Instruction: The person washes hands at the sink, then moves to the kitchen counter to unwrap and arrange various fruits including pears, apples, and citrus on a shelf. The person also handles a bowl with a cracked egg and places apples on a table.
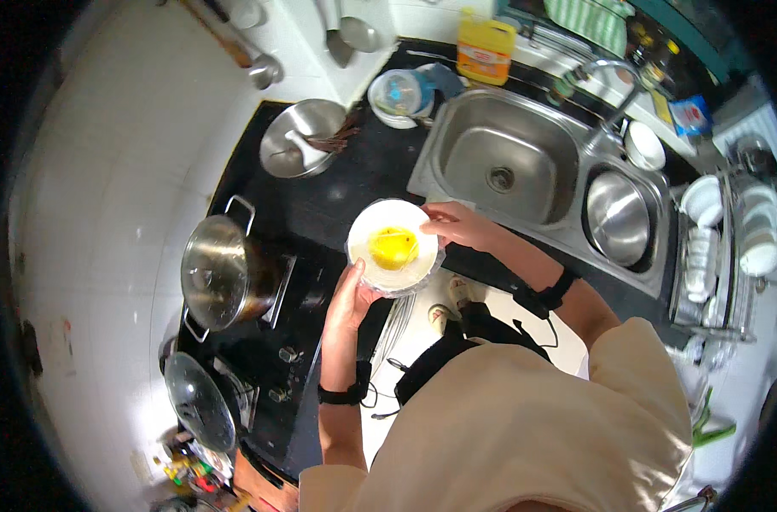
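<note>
A white bowl (388,280) is held up between my two hands, in front of my body and over the counter's edge. In its middle lies a yellow content (393,248), perhaps egg, with a few small dark specks. Clear plastic film (434,269) shows crinkled along the bowl's lower right rim; whether it covers the top is hard to tell. My left hand (355,293) grips the lower left side, thumb on the rim. At the upper right rim, the fingers of my right hand (453,225) rest on the bowl, partly hiding its edge.
Left on the stove stand a lidded steel pot (215,272) and a glass-lidded pan (199,402). A steel basin (286,128) sits on the black counter (382,166). A double sink (510,160) and a dish rack (708,320) are to the right. A yellow jug (486,48) stands behind.
</note>
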